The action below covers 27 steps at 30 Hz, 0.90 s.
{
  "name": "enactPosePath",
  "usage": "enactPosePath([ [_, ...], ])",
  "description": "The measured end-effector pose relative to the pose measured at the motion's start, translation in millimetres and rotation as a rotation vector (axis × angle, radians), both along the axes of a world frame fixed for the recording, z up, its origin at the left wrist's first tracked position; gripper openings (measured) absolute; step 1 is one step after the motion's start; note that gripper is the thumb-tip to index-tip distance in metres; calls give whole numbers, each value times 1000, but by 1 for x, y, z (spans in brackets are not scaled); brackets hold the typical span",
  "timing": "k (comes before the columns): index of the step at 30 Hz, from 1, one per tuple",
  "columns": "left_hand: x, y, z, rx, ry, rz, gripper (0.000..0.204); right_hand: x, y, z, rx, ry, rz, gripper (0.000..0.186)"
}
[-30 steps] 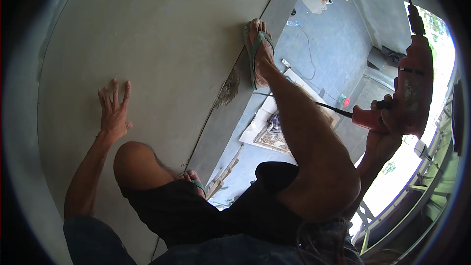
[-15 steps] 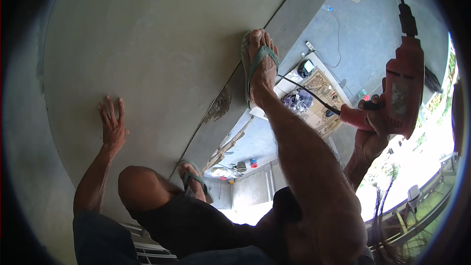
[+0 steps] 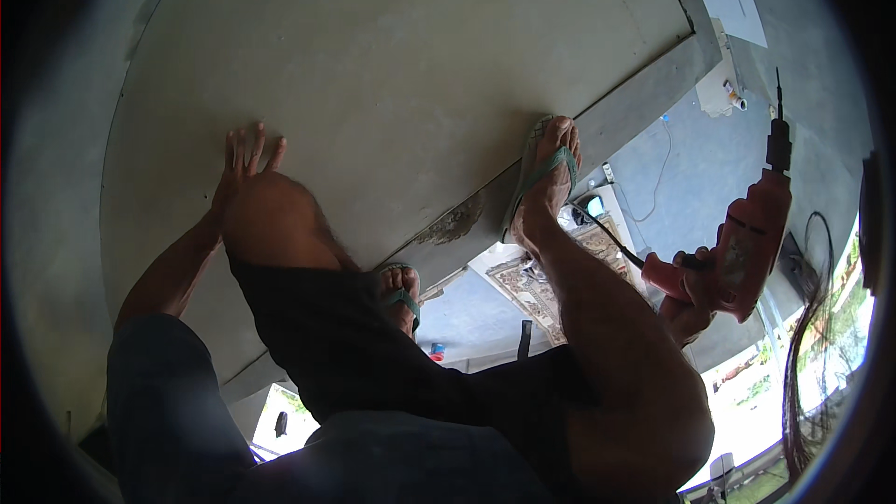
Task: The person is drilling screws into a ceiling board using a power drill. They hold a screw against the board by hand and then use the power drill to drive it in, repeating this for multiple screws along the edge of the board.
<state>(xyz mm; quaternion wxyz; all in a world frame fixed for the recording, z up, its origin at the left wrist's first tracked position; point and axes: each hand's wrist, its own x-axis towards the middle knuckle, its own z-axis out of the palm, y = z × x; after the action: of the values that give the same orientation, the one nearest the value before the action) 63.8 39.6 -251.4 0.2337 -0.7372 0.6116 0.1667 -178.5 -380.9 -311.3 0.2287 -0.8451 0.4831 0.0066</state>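
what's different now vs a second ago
The head view has swung, bringing a far corner of the grey slab into the upper right. In the picture, the red drill sits lower, its bit now pointing nearly straight up. The left knee now overlaps the left hand. Nothing was taken hold of or let go: the right hand keeps the drill, and the left stays empty with its fingers extended.

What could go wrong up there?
The right foot, in a flip-flop, is near the edge of the ledge and might slip. The right hand holds the red drill out past the ledge; if dropped, it could hit the floor. The cord looks close to that foot and might snag.
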Motion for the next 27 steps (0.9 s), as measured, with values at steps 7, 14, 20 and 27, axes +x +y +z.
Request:
enactPosePath([
  [7,29,-26,30,62,323,349,57,-28,-58,77,111,-241,24,20],
  [14,49,-177,48,-85,577,1068,41,-61,-142,266,363,-471,-42,20],
  [20,-139,-200,-25,49,589,1285,45,-42,-154,343,557,-509,64,23],
  [27,-207,-187,-81,-2,699,1005,42,-20,-122,334,782,-425,130,29],
])
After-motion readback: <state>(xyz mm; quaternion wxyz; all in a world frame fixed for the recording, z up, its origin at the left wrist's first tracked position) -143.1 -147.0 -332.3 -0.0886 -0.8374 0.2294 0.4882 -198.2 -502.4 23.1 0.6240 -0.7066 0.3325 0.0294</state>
